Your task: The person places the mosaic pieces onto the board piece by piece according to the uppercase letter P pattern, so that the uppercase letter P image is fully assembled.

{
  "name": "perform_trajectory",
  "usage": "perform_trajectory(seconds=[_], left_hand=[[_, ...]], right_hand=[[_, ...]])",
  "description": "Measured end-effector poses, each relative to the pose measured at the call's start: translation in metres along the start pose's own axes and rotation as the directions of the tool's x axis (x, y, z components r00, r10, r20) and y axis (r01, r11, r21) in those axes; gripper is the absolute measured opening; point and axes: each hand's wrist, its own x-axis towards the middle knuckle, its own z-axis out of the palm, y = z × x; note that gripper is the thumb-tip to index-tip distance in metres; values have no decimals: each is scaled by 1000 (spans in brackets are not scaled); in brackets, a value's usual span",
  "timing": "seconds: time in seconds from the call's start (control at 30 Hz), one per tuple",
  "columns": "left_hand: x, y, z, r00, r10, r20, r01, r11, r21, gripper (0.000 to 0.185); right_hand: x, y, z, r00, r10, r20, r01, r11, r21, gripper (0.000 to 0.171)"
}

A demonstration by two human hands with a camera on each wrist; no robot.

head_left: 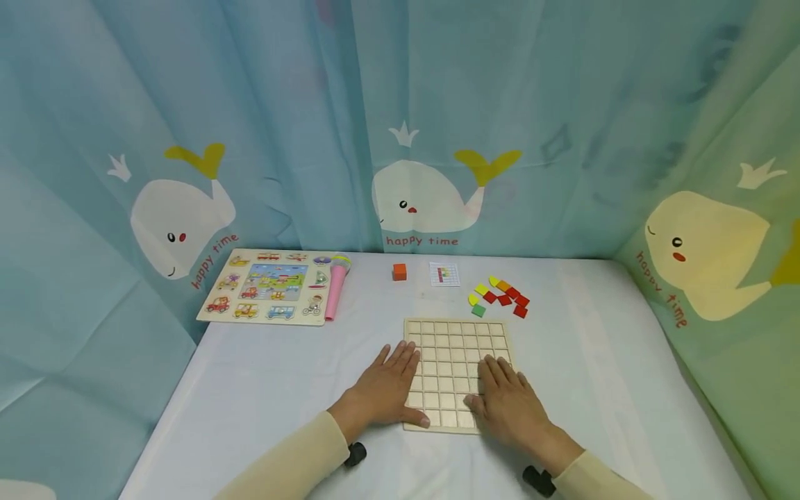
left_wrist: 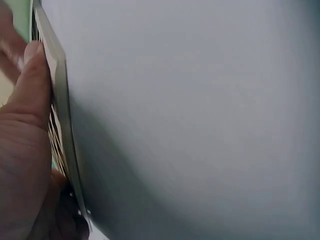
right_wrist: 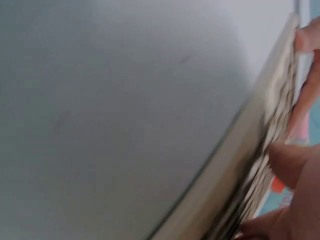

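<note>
Clearly, the gridded wooden board [head_left: 448,382] lies on the white surface [head_left: 600,347] between the hands, its square compartments showing pale wood. Farther back, to the left, a puzzle board [head_left: 262,321] carries colourful vehicle shapes [head_left: 281,312]. The left hand [head_left: 389,387] lies over the gridded board's left edge — fingers straight, thumb spread at the near corner. The right hand [head_left: 509,403] rests on its right side, fingers extended — both released, merely touching. Small coloured pieces [head_left: 513,293] lie beyond its far right corner.
</note>
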Motion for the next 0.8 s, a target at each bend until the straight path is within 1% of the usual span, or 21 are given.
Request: perform_trajectory(seconds=[0.13,0.23,0.33,0.47,0.6,0.7,0.8], left_hand=[[-11,-22,0,1000,1,1,-1,1000,-22,122],[-17,-35,1,1000,-1,-2,1,999,-32,122],[-22,-45,2,1000,-6,0,6,999,-49,122],[-25,-53,3,1000,-15,-4,15,997,-75,122],[-24,-57,4,999,-31,-5,31,996,-89,121],[-23,-60,4,999,-38,-12,37,994,-103,121],[-22,-66,5,999,-23,-26,19,989,-146,118]], right_hand=[[1,18,5,995,-102,2,101,994,26,73],[3,32,7,989,-145,29,143,988,61,77],[7,41,7,982,-179,55,175,981,79,82],[14,48,7,975,-211,69,206,976,70,86],[23,51,7,970,-232,66,228,971,67,87],[29,51,7,970,-233,63,228,971,75,86],[34,51,8,971,-224,77,218,972,86,85]])
